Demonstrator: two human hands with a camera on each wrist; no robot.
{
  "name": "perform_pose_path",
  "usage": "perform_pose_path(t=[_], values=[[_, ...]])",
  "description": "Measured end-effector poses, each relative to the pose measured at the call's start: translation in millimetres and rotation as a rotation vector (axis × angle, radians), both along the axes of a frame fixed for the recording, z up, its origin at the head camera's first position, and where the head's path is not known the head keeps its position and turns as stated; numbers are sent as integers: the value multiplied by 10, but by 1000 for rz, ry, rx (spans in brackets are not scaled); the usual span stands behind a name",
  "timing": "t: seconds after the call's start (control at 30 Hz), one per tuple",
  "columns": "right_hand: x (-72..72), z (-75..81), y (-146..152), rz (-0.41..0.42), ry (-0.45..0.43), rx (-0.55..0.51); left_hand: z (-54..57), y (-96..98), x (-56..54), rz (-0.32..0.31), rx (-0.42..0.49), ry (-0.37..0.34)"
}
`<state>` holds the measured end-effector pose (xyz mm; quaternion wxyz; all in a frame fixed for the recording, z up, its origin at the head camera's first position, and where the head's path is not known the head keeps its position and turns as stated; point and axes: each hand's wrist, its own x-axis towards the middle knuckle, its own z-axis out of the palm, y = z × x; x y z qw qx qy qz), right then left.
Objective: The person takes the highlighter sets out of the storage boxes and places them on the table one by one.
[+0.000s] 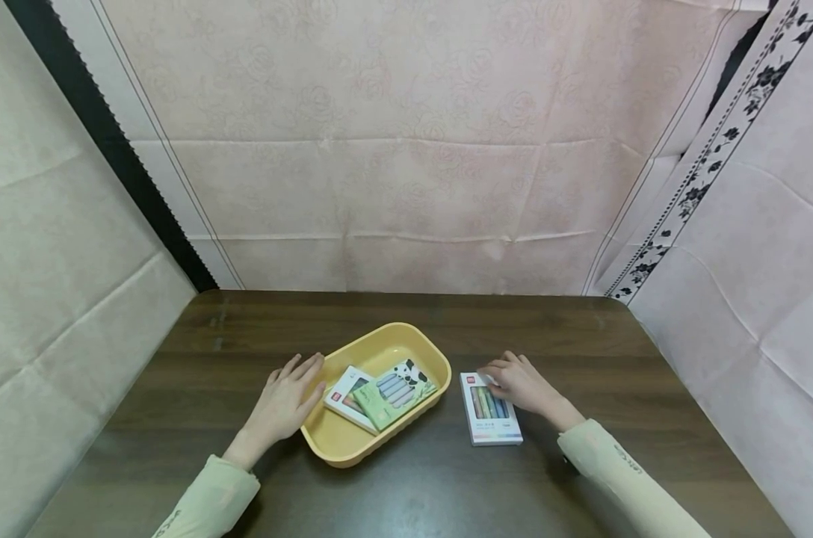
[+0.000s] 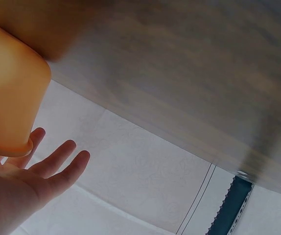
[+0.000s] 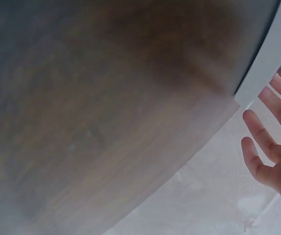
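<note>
A yellow plastic basket (image 1: pixel 344 450) sits at a slant left of the table's middle. Inside it, a green box with a cow picture (image 1: pixel 396 394) partly covers a white box (image 1: pixel 342 396). My left hand (image 1: pixel 288 396) rests at the basket's left rim, fingers extended; in the left wrist view, this hand (image 2: pixel 28 183) is beside the basket's orange-looking wall (image 2: pixel 13 88). To the basket's right lies another white box (image 1: pixel 494 431) with coloured sticks on its front. My right hand (image 1: pixel 524 382) is over its upper right edge, with relaxed, spread fingers in the right wrist view.
The dark brown wooden table (image 1: pixel 406 508) has rounded far corners. Behind it hangs a pale patterned cloth (image 1: pixel 406 187), with more cloth along the left and right sides. A black strip (image 1: pixel 131 164) borders the left cloth, and a floral band (image 1: pixel 709 164) the right.
</note>
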<state>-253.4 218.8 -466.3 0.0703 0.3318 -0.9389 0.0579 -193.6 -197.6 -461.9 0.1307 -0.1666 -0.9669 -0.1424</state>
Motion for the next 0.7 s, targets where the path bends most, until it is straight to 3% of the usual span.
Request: perform_pose_path(t=[0.7], values=[[3,79,33,-20,33,-49,20,-1,7,2,-6,1]])
